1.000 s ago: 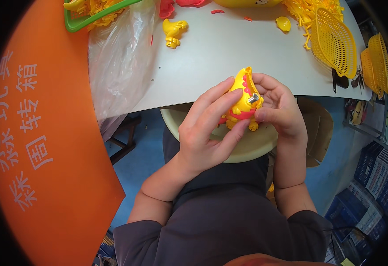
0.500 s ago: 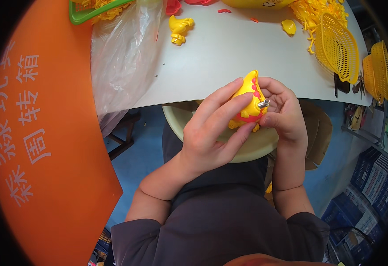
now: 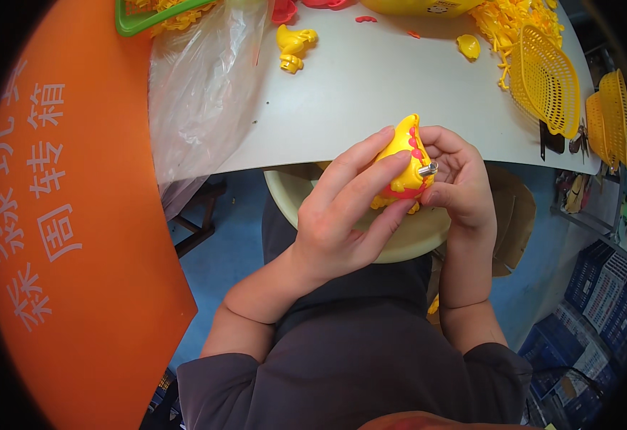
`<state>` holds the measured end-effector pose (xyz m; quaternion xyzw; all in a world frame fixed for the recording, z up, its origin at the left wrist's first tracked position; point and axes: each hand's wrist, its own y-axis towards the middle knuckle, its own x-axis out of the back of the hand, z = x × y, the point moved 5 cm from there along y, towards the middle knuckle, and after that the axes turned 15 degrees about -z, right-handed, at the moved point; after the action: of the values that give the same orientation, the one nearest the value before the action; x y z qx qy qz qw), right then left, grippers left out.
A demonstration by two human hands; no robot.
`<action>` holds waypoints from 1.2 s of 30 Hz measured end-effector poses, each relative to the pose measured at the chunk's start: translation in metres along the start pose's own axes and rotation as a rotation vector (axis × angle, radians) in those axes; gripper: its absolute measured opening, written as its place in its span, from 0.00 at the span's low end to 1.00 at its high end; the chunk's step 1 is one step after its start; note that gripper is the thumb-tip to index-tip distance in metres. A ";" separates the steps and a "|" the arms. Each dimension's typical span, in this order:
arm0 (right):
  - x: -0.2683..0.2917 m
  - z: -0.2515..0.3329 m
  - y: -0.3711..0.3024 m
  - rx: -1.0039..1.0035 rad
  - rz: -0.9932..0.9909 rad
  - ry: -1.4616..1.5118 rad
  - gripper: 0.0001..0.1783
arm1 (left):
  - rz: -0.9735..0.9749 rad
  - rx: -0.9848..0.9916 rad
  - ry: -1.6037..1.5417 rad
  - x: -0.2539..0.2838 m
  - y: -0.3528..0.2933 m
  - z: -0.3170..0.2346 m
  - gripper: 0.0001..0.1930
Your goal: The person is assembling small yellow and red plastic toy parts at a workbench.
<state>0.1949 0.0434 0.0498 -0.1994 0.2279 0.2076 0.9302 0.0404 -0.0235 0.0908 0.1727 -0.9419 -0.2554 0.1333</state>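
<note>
Above my lap, at the table's near edge, I hold a yellow plastic toy figure [image 3: 401, 172] with a pointed top and a row of pinkish-red bumps along its side. A short silver metal cylinder [image 3: 428, 169] sticks out from it toward the right. My left hand [image 3: 349, 201] clasps the figure from the left, with fingers over its upper side and the thumb below. On the other side my right hand [image 3: 460, 175] is curled, its thumb against the figure near the cylinder. My palms and fingers hide part of the figure.
On the white table [image 3: 356, 100] lie a yellow toy part [image 3: 294, 48], a yellow shell piece [image 3: 468, 47], a clear plastic bag [image 3: 206, 93] and a heap of yellow parts [image 3: 517, 25]. A yellow basket [image 3: 548, 82] stands right. Below the hands sits a pale basin [image 3: 399, 252]; an orange panel [image 3: 113, 251] borders the left.
The view has shifted very slightly, so the table things sit a little further right and lower. Both hands keep nearly the same hold on the toy figure.
</note>
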 end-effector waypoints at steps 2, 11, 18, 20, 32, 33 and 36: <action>0.001 0.003 0.000 -0.005 0.003 0.005 0.40 | 0.004 -0.009 0.002 0.001 0.000 0.000 0.26; -0.003 0.002 0.002 -0.025 0.006 0.015 0.40 | -0.005 -0.012 0.001 0.002 0.002 -0.001 0.26; -0.002 -0.004 0.004 -0.012 0.039 0.060 0.41 | -0.007 0.004 -0.013 0.004 0.002 -0.004 0.28; 0.000 -0.002 0.004 -0.013 0.047 0.059 0.41 | -0.005 0.030 -0.045 0.003 0.003 -0.005 0.29; -0.005 0.001 0.001 -0.010 -0.001 0.048 0.41 | -0.035 -0.001 0.028 0.004 0.001 -0.004 0.27; -0.005 0.001 0.001 -0.025 0.008 0.056 0.41 | -0.026 0.004 0.028 0.004 0.001 -0.005 0.27; -0.001 0.000 0.000 0.020 0.022 0.057 0.40 | -0.004 -0.039 0.025 0.003 0.003 -0.004 0.27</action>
<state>0.1945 0.0430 0.0503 -0.1932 0.2588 0.2098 0.9229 0.0382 -0.0237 0.0962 0.1749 -0.9347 -0.2719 0.1479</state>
